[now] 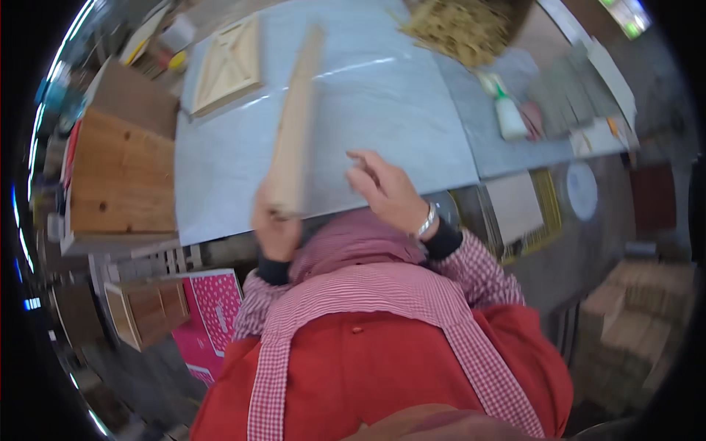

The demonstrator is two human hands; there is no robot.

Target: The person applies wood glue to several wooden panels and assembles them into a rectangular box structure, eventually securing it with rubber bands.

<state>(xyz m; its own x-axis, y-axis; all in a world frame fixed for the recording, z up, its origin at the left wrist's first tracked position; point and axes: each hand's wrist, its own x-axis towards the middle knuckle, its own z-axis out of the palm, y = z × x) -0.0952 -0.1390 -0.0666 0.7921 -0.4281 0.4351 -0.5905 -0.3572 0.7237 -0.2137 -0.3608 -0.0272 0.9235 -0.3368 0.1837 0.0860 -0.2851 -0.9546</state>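
My left hand (276, 229) is closed round the near end of a pale wooden panel (294, 140). The panel stands tilted up almost edge-on above the light blue covered table (390, 95), and motion blurs it. To its right, my right hand (386, 192) hovers over the table's near edge. Its fingers are partly bent and apart, with nothing visible in them. Another pale wooden panel (228, 67), framed with crossing strips, lies flat at the table's far left.
A pile of thin wooden strips (460, 31) lies at the far right. Nearer are a white squeeze bottle (509, 116) with a green nozzle and stacked greyish pieces (573, 95). A brown wooden box (121, 176) stands against the left side. Below it sits a pink carton (215, 309).
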